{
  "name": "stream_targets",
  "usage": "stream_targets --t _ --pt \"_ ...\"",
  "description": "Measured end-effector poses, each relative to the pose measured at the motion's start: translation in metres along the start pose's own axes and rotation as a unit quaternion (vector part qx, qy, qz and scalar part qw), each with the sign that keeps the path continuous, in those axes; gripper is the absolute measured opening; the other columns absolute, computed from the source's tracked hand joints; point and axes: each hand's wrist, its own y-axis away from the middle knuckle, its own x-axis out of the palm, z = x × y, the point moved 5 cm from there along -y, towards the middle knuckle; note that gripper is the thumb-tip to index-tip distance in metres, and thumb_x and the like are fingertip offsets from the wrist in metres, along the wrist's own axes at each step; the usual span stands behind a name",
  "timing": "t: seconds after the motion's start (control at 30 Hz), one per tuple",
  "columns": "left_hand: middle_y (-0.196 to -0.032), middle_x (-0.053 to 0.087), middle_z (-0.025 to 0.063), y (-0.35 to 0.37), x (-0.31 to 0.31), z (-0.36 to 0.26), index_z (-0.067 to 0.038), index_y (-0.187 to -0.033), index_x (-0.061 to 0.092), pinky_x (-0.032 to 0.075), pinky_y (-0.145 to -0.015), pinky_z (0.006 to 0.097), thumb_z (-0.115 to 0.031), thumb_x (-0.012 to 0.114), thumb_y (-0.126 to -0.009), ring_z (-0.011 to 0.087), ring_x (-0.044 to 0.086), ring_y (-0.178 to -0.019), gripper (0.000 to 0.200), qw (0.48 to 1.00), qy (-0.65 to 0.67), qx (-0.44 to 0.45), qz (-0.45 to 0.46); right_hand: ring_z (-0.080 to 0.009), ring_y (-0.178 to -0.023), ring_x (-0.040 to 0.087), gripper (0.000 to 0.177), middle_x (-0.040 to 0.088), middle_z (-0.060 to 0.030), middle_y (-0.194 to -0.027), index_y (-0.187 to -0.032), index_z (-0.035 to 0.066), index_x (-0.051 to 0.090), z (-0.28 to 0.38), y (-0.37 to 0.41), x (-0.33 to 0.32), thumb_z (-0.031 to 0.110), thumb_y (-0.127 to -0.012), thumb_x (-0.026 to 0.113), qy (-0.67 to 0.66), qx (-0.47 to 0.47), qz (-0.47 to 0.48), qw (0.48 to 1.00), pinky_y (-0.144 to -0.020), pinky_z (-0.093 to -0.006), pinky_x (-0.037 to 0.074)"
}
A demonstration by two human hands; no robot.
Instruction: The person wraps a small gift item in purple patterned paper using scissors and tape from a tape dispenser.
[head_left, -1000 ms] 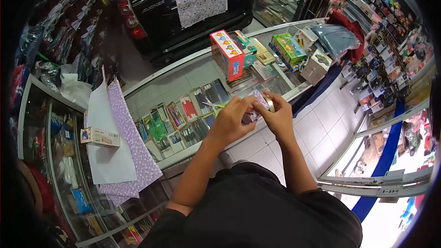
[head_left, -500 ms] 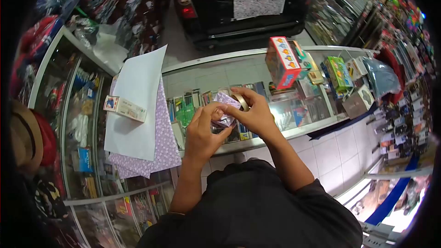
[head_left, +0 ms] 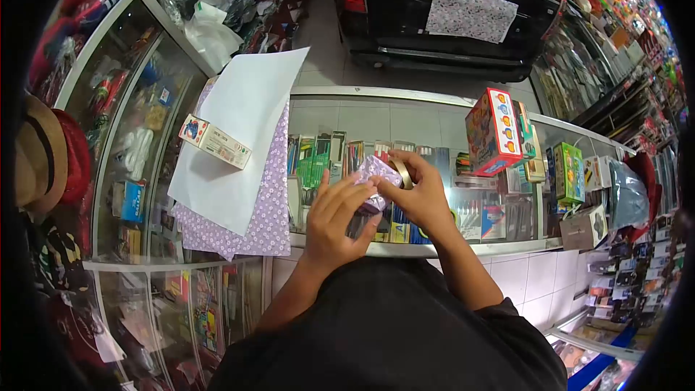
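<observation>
A small package wrapped in purple floral paper is held up between my hands above the glass counter. My left hand reaches across its near-left side, fingers bent over the paper. My right hand has its thumb against the package's right side, and a roll of tape hangs at its curled fingers. Fingers and paper hide the contact points. To the left, a white sheet lies over purple floral wrapping paper, with a small white printed box on top.
The glass counter holds stationery inside. On its right stand a red toy box, a green box and a grey-white box. Glass cabinets line the left side. A black car is parked beyond the counter.
The camera view has shifted, so the counter and car sit farther right in the picture. My left fingers have straightened somewhat and spread across the package; my right hand keeps its grip.
</observation>
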Motion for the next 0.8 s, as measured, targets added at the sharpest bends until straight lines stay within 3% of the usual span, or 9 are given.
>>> stream_targets --t 0.13,0.33,0.4,0.47,0.5,0.63,0.7,0.73,0.8 --pt "-0.121 0.071 0.0054 0.011 0.018 0.004 -0.011 -0.122 0.071 0.029 -0.12 0.063 -0.019 0.079 -0.084 0.0267 0.064 -0.123 0.04 0.998 -0.046 -0.011 0.048 -0.0173 -0.1 0.069 0.062 0.073 -0.0157 -0.111 -0.133 -0.006 0.06 -0.002 0.001 -0.004 0.021 -0.084 0.086 -0.003 -0.003 0.027 1.0 -0.087 -0.031 0.055" --pt "-0.116 0.074 0.0013 0.014 0.019 -0.003 -0.014 -0.111 0.077 0.023 -0.12 0.0689 -0.027 0.081 -0.083 0.0224 0.065 -0.122 0.031 0.995 -0.077 0.006 0.056 -0.0156 -0.097 0.068 0.057 0.073 -0.0151 -0.114 -0.135 -0.004 0.059 0.0 0.002 -0.011 0.017 -0.088 0.083 -0.004 -0.057 0.078 0.995 -0.085 -0.0295 0.055" --pt "-0.114 0.074 0.0002 0.011 0.018 -0.004 -0.015 -0.111 0.077 0.022 -0.12 0.0704 -0.031 0.081 -0.084 0.0211 0.065 -0.121 0.032 0.994 -0.094 -0.016 0.06 -0.0127 -0.09 0.066 0.047 0.073 -0.0145 -0.113 -0.134 -0.003 0.06 0.003 0.003 -0.018 0.019 -0.095 0.075 -0.048 -0.011 0.097 0.994 -0.078 -0.028 0.054" --pt "-0.113 0.074 0.0001 0.007 0.016 -0.004 -0.015 -0.111 0.077 0.022 -0.119 0.0707 -0.032 0.08 -0.085 0.0209 0.066 -0.119 0.032 0.993 -0.099 -0.017 0.064 -0.0097 -0.1 0.066 0.037 0.074 -0.0102 -0.112 -0.133 -0.002 0.062 0.0 -0.003 -0.03 0.02 -0.104 0.065 -0.088 0.04 0.083 0.992 -0.079 -0.0246 0.053" --pt "-0.113 0.075 0.0 0.005 0.016 -0.004 -0.015 -0.112 0.077 0.022 -0.119 0.071 -0.033 0.079 -0.086 0.0206 0.066 -0.117 0.031 0.992 -0.102 -0.016 0.07 -0.0101 -0.082 0.065 0.03 0.075 -0.0092 -0.1 -0.124 -0.003 0.067 0.005 -0.004 -0.035 0.02 -0.104 0.063 -0.084 0.027 0.044 0.995 -0.071 -0.0271 0.053" --pt "-0.107 0.075 0.0 -0.001 0.015 -0.006 -0.015 -0.11 0.077 0.022 -0.119 0.0709 -0.028 0.076 -0.089 0.0204 0.068 -0.109 0.025 0.992 -0.097 -0.001 0.081 -0.0122 -0.077 0.069 0.023 0.074 -0.0074 -0.089 -0.107 -0.003 0.074 0.03 -0.001 -0.052 0.018 -0.103 0.064 -0.063 0.035 0.037 0.997 -0.071 -0.026 0.053" --pt "-0.099 0.074 0.0036 -0.01 0.012 -0.008 -0.013 -0.106 0.077 0.038 -0.116 0.0619 -0.022 0.072 -0.091 0.0224 0.069 -0.101 0.018 0.988 -0.114 0.008 0.101 -0.0125 -0.078 0.069 0.023 0.074 -0.0073 -0.089 -0.106 -0.004 0.074 0.038 0.004 -0.058 0.017 -0.103 0.065 -0.048 0.036 0.061 0.996 -0.073 -0.0263 0.054" --pt "-0.099 0.074 0.0036 -0.012 0.013 -0.005 -0.013 -0.106 0.077 0.038 -0.116 0.0619 -0.022 0.072 -0.091 0.0224 0.069 -0.101 0.018 0.989 -0.111 0.007 0.101 -0.0129 -0.079 0.069 0.022 0.073 -0.0071 -0.088 -0.106 -0.004 0.073 0.039 0.007 -0.059 0.016 -0.103 0.065 -0.034 0.038 0.087 0.995 -0.074 -0.0267 0.054" --pt "-0.091 0.073 0.0082 -0.015 0.014 0.002 -0.01 -0.106 0.074 0.052 -0.105 0.0499 -0.019 0.069 -0.094 0.0271 0.071 -0.09 0.015 0.995 -0.049 -0.013 0.091 -0.0132 -0.078 0.07 0.021 0.073 -0.0077 -0.088 -0.106 -0.004 0.074 0.049 0.014 -0.055 0.015 -0.103 0.064 -0.029 0.006 0.103 0.994 -0.074 -0.0284 0.055"
